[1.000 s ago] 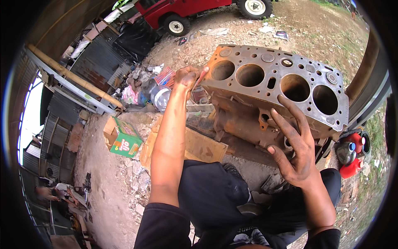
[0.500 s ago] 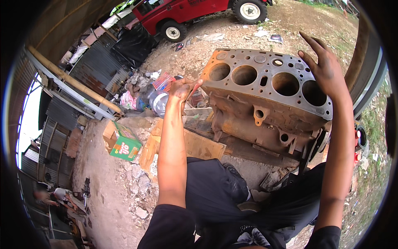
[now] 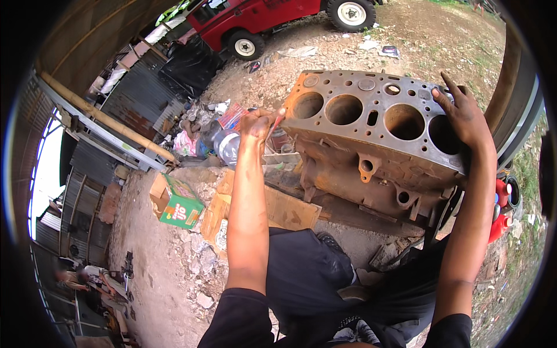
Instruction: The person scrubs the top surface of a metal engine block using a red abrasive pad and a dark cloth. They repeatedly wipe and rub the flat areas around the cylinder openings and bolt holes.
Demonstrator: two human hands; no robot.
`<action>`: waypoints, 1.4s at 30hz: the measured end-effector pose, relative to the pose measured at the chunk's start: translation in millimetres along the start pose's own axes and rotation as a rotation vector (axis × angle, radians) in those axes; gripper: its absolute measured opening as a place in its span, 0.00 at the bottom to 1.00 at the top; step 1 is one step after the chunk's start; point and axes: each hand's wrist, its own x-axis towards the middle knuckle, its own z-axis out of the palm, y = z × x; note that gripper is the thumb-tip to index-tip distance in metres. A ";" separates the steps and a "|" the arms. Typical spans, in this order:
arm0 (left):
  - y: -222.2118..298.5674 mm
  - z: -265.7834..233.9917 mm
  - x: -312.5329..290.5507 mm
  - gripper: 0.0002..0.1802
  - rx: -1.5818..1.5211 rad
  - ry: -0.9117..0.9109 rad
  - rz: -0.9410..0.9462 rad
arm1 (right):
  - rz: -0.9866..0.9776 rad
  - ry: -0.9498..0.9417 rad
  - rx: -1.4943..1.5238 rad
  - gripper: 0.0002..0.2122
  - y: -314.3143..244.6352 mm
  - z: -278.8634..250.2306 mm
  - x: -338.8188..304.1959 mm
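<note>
A rusty engine block (image 3: 348,162) stands in front of me, its flat grey top face with large round cylinder bores turned up. Rust-orange colour marks the top's left end. Beside that end, my left hand (image 3: 255,124) is closed around a slim red thing (image 3: 277,120), whose kind I cannot make out; its upper tip is close to the block's corner. My right hand (image 3: 469,119) lies over the right end of the top face with thumb and fingers apart, partly covering the rightmost bore. It holds nothing that I can see.
Flattened cardboard (image 3: 290,206) and a green carton (image 3: 177,203) lie left of the block. Behind them is a litter pile with a clear plastic container (image 3: 226,146). Red containers (image 3: 500,217) stand at right. A red vehicle (image 3: 261,23) is parked beyond; people (image 3: 96,278) are at far left.
My right hand has come down from above the block's right end onto its top face. The left hand keeps its hold on the red thing by the left corner.
</note>
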 end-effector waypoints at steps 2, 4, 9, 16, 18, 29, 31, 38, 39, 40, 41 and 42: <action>8.4 3.7 8.1 0.20 -0.043 0.009 -0.001 | 0.005 -0.006 -0.056 0.37 -7.6 1.7 -2.4; 11.4 4.2 13.7 0.20 -0.061 0.015 -0.008 | 0.008 0.006 -0.021 0.37 -10.6 1.1 -3.8; 2.9 6.4 -6.0 0.19 -0.051 -0.074 0.019 | 0.017 0.017 -0.022 0.37 -1.6 -5.1 -5.8; 3.0 10.5 19.3 0.18 -0.062 0.014 0.041 | -0.003 0.014 -0.026 0.34 -14.2 -1.7 -9.2; -0.9 9.2 17.8 0.20 -0.023 0.001 0.033 | -0.014 0.018 -0.024 0.34 -11.6 -1.5 -14.2; 8.0 18.2 14.4 0.19 -0.001 0.058 0.135 | 0.003 0.051 -0.059 0.32 -25.0 -5.5 -20.4; 3.0 8.9 9.9 0.19 0.054 0.009 0.158 | 0.001 0.069 -0.053 0.31 -25.1 -5.4 -23.1; 11.1 16.6 9.9 0.18 0.030 0.049 0.131 | 0.026 0.068 -0.097 0.31 -28.3 -5.1 -23.5; 12.9 17.2 17.4 0.18 0.003 0.050 0.118 | 0.014 0.059 -0.055 0.30 -24.1 -5.6 -20.6; 13.9 21.9 24.9 0.18 -0.031 0.045 0.104 | 0.005 0.052 -0.022 0.30 -21.4 -6.1 -19.7; 13.0 22.1 28.6 0.18 -0.063 0.040 0.090 | 0.003 0.056 -0.014 0.30 -22.1 -5.2 -20.3; 10.1 16.8 28.7 0.18 -0.068 0.041 0.090 | -0.001 0.060 -0.006 0.30 -23.1 -4.0 -21.0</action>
